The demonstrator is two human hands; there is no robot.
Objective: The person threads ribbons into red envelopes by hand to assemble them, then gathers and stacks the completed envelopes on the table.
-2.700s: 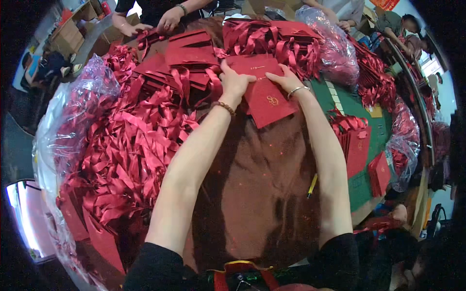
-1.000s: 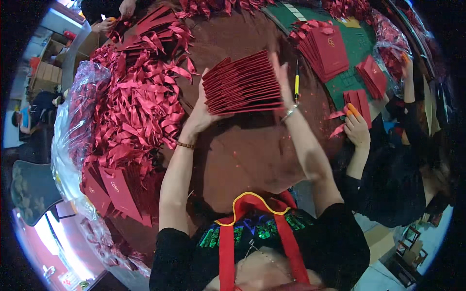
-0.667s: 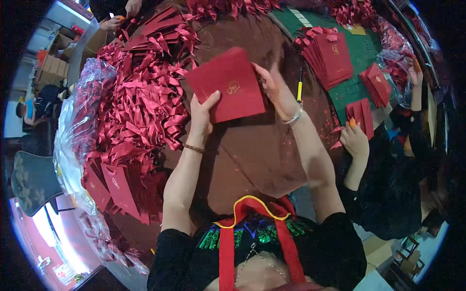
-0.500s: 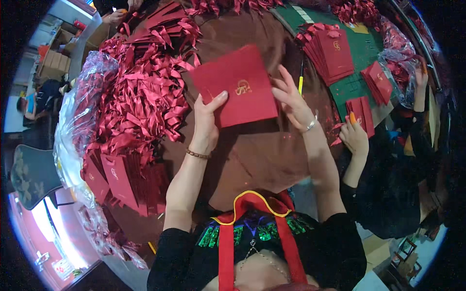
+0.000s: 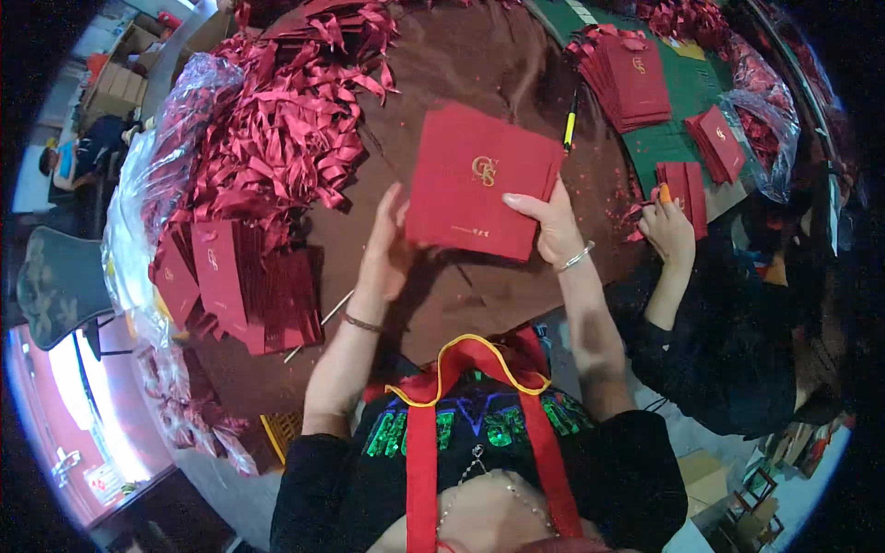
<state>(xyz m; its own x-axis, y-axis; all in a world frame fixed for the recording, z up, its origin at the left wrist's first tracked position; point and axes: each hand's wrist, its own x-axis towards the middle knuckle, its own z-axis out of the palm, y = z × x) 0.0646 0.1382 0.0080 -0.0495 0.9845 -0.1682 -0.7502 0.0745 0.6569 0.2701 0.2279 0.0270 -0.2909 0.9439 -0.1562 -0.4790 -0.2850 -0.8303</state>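
Flat red paper bags (image 5: pixel 461 207) with a gold emblem are held up over the brown-covered table in front of me; edges at the right show more than one. My right hand (image 5: pixel 559 229) grips their right side, thumb across the front and fingers behind. Beside their left edge is my left hand (image 5: pixel 387 247), fingers stretched and apart; whether it touches the edge I cannot tell. To the left, red satin ribbons (image 5: pixel 286 138) lie in a large heap. Below the heap stand folded red bags (image 5: pixel 226 281) in an upright row.
On a green mat (image 5: pixel 659 152) at the right lie more red bags (image 5: pixel 636 78). A yellow-and-black cutter (image 5: pixel 570 129) lies near its edge. A co-worker's hand (image 5: pixel 668 230) with an orange fingertip cover rests by a red bag. Clear plastic wrap (image 5: pixel 138 221) borders the ribbons.
My right hand has taken hold of the bags' right side, while my left hand has let go of the left side. The bags have turned slightly and shifted right.
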